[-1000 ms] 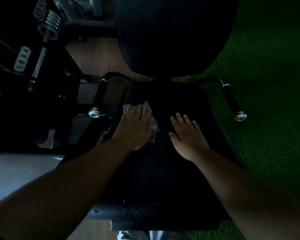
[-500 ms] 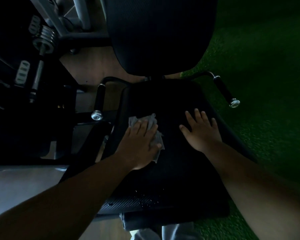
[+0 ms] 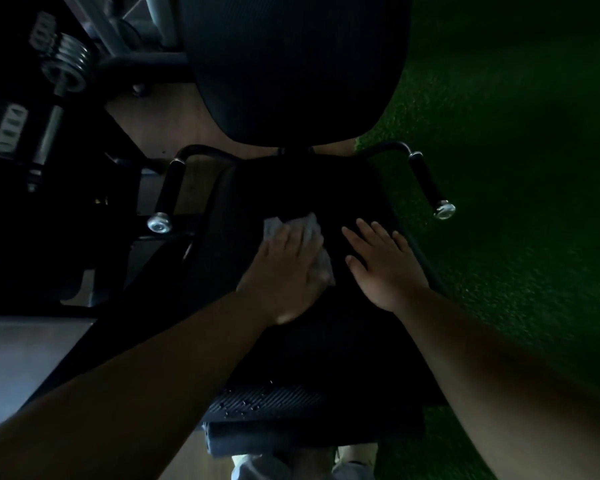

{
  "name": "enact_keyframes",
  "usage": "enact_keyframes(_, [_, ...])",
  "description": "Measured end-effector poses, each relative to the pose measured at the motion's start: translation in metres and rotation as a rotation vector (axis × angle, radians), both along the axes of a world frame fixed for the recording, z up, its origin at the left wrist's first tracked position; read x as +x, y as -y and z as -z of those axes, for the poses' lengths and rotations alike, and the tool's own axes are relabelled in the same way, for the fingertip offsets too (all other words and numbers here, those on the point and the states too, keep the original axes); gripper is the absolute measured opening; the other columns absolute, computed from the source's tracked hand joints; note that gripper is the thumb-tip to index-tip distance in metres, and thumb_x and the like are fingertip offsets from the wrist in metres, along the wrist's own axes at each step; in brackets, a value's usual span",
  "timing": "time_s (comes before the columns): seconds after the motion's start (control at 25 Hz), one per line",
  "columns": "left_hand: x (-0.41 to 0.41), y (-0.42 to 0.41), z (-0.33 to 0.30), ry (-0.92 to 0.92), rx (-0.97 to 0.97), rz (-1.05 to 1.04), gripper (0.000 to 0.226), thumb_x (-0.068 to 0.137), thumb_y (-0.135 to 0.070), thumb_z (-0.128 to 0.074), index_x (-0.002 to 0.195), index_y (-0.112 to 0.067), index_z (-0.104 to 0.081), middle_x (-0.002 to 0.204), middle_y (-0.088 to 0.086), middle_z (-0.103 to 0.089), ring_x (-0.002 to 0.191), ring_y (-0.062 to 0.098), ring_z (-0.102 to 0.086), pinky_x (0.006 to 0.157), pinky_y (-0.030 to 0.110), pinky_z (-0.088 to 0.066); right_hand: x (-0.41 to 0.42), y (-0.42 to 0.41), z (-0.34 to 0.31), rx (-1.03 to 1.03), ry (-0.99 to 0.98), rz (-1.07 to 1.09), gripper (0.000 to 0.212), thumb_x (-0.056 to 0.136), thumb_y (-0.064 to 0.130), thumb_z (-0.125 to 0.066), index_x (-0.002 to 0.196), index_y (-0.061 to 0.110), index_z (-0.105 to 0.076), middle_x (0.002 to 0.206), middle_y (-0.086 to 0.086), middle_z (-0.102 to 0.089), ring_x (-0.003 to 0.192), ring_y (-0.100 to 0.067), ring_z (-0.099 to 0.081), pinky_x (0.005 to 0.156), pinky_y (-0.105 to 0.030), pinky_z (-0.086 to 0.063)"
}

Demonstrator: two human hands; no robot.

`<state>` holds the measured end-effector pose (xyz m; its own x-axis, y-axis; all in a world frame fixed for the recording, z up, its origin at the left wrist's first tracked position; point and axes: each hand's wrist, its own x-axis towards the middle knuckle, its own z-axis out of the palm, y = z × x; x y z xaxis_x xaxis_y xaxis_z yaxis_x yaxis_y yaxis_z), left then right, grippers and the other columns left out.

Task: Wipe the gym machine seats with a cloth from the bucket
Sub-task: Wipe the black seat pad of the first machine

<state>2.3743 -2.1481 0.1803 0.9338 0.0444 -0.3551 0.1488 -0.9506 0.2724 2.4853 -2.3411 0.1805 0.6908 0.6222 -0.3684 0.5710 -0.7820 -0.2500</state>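
One head-worn wide view — looking steeply down, close over the seat (image 3: 298, 341).

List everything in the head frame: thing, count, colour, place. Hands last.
seat pad: 1, black, centre, under both hands
backrest pad: 1, black, top centre, beyond the seat
cloth: 1, pale grey, on the seat, under the left hand
side handles: 2, black grips with silver end caps, one on each side of the seat
weight plates: a stack, count unclear, grey metal, top left on a bar
turf floor: 1, green, right side
wood-look floor: 1, brown, left of the backrest
left hand: 1, flat on the cloth, pressing it to the seat
right hand: 1, fingers spread flat on the bare seat, right of the cloth
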Motion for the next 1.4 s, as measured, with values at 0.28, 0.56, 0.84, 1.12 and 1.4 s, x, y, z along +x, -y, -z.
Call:
enact_keyframes(0.28, [-0.033, -0.076, 0.003, -0.076, 0.11, -0.345, 0.073, 0.097, -0.058, -0.026, 0.158, -0.018, -0.016, 0.164, 0.013, -0.017, 0.15, 0.034, -0.012, 0.12, 0.055, -0.014, 0.003, 0.001, 0.003, -0.009, -0.012, -0.038, 0.059, 0.103, 0.052, -0.019, 0.158, 0.038, -0.004, 0.168, 0.008, 0.006, 0.153, -0.015, 0.009, 0.123, -0.044, 0.004])
enact_keyframes(0.56, [-0.021, 0.014, -0.008, -0.005, 0.047, -0.01, 0.078, 0.095, -0.061, -0.005, 0.159, -0.017, -0.005, 0.166, 0.011, -0.007, 0.151, 0.027, -0.002, 0.119, 0.042, 0.0, 0.006, 0.002, 0.001, 0.012, -0.038, -0.051, 0.056, 0.106, 0.045, -0.022, 0.159, 0.036, -0.008, 0.168, 0.008, 0.004, 0.153, -0.014, 0.007, 0.123, -0.043, 0.003])
enact_keyframes(0.84, [-0.01, -0.043, 0.001, -0.089, 0.16, -0.265, 0.07, 0.101, -0.051, -0.013, 0.159, -0.014, 0.001, 0.166, 0.012, -0.002, 0.152, 0.03, 0.0, 0.121, 0.048, -0.003, 0.002, -0.002, 0.0, -0.016, -0.001, -0.031, 0.056, 0.105, 0.044, -0.021, 0.159, 0.035, -0.007, 0.168, 0.006, 0.002, 0.153, -0.015, 0.005, 0.123, -0.045, 0.0])
enact_keyframes(1.12, [-0.024, 0.015, -0.009, 0.023, 0.08, 0.023, 0.072, 0.1, -0.055, -0.011, 0.158, -0.013, -0.003, 0.166, 0.013, -0.005, 0.151, 0.027, -0.001, 0.118, 0.037, 0.004, 0.003, -0.001, -0.002, 0.0, 0.004, -0.038, 0.056, 0.105, 0.041, -0.026, 0.159, 0.034, -0.012, 0.168, 0.006, -0.003, 0.153, -0.015, 0.001, 0.123, -0.045, -0.001])
enact_keyframes(1.4, [-0.075, -0.046, -0.015, -0.096, 0.171, -0.304, 0.076, 0.1, -0.056, -0.017, 0.158, -0.009, -0.002, 0.164, 0.021, -0.002, 0.151, 0.033, 0.001, 0.121, 0.048, -0.003, -0.019, -0.019, -0.025, -0.124, -0.089, -0.017, 0.061, 0.107, 0.042, -0.024, 0.16, 0.025, 0.001, 0.167, 0.001, 0.012, 0.153, -0.022, 0.013, 0.123, -0.046, 0.002])
